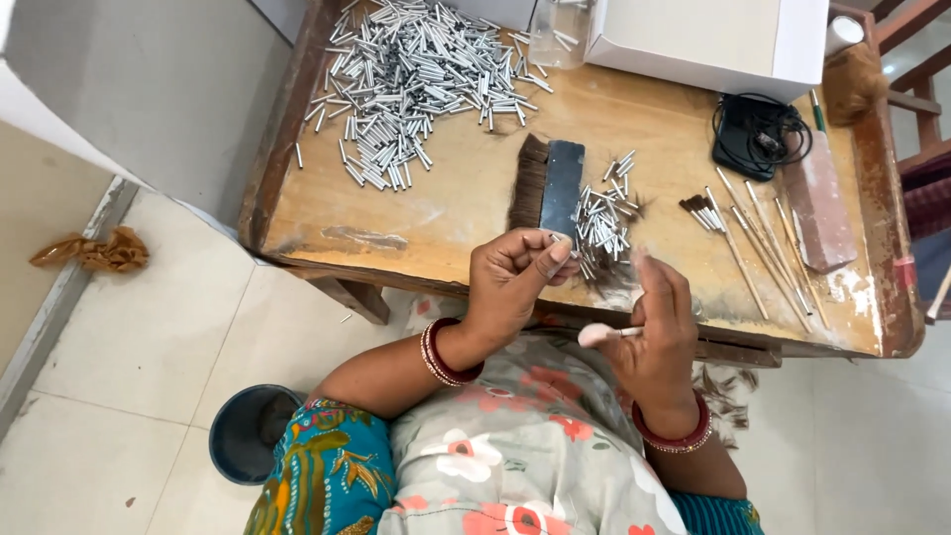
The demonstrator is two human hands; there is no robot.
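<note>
My left hand point(515, 277) is raised over the near edge of the wooden table point(446, 228), its fingertips pinched on a small silver metal tube point(558, 239). My right hand point(659, 332) holds a thin stick with a pale pink rounded tip point(594, 335) pointing left. Just beyond my hands lies a small heap of silver tubes point(599, 223) with dark hair tufts around it. Beside that heap rests a dark flat block with a bundle of brown bristles point(545, 183).
A large pile of silver tubes point(416, 69) covers the far left of the table. Finished thin brushes point(743, 233), a reddish block point(820, 213), a black cable bundle point(758, 134) and a white box point(708, 40) are on the right. A dark round bin point(248, 431) stands on the floor.
</note>
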